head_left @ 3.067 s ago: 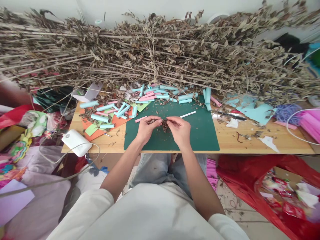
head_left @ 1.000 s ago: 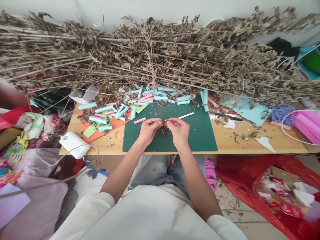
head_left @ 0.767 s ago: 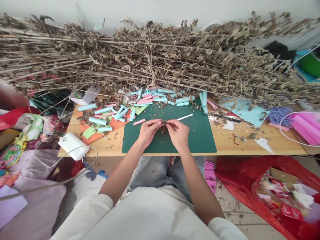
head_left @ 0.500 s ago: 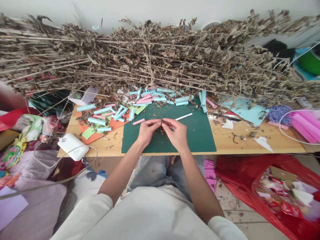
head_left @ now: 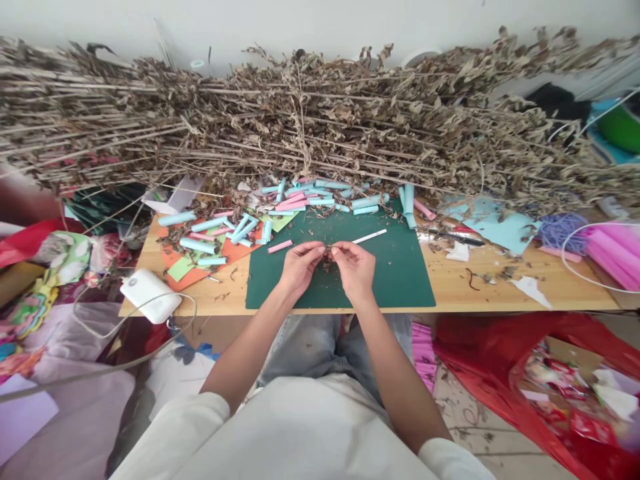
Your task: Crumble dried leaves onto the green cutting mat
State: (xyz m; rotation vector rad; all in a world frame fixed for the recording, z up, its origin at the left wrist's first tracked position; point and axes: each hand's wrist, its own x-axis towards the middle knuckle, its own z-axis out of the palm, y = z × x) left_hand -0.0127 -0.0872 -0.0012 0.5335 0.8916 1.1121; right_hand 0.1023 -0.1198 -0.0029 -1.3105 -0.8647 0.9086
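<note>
Over the green cutting mat (head_left: pixel 400 280), my left hand (head_left: pixel 300 270) and my right hand (head_left: pixel 357 270) face each other with thumbs and forefingers pinched. Small brown bits of dried plant (head_left: pixel 327 253) show at and below the fingertips, some of them lying on the mat. Exactly how much each pinch holds is too small to see. A short pink paper roll (head_left: pixel 280 247) lies just left of my left hand. Beyond my right hand, a thin white stick (head_left: pixel 370 237) rests at a slant on the mat.
Bundles of dried stalks (head_left: pixel 240 133) span the back. Blue paper rolls (head_left: pixel 197 245) and pink ones lie on orange paper (head_left: pixel 187 280) and along the mat's far edge. A white device (head_left: pixel 150 295) with a cable sits left. A red bag (head_left: pixel 480 353) of scraps hangs open at lower right.
My fingertips have drawn slightly apart, and more brown bits show between and below them. The whole view has shifted a little.
</note>
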